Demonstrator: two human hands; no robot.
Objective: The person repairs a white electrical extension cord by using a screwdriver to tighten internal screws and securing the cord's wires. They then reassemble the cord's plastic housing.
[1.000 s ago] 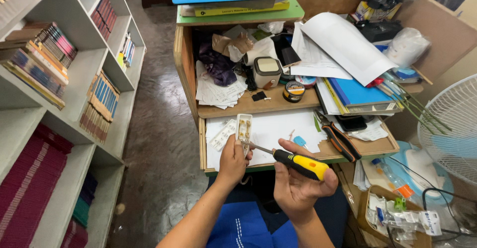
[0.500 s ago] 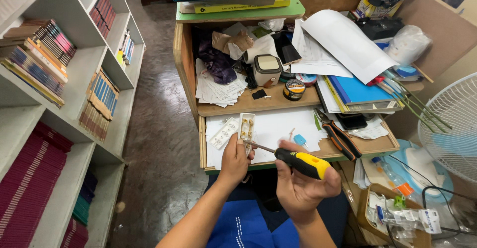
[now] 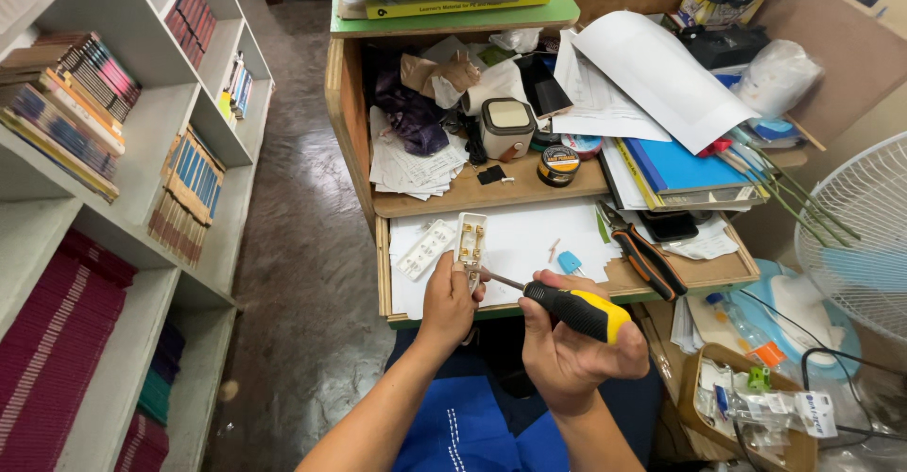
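While left hand (image 3: pixel 447 304) grips white socket body (image 3: pixel 470 242) upright, fingers closed around its lower end, right hand (image 3: pixel 570 351) wraps shut on screwdriver (image 3: pixel 563 304) with black-yellow handle. Shaft tip meets socket's lower part. Detached white cover plate (image 3: pixel 426 249) lies just beside socket on pull-out tray (image 3: pixel 727 270). Orange-handled pliers (image 3: pixel 642 260) rest right of hands. Bookshelf (image 3: pixel 104 207) stands at left.

setting: cluttered home office or study corner. evidence: white bookshelves (image 3: pixel 113 179) packed with rows of books and booklets; small wooden desk (image 3: pixel 453 198) with pull-out shelf, heaped with loose papers (image 3: pixel 661 85), folders (image 3: pixel 690 165), crumpled wrappers; pliers (image 3: pixel 647 262) on the shelf; standing fan (image 3: pixel 864 236) beside it; polished dark stone floor (image 3: pixel 302 245).
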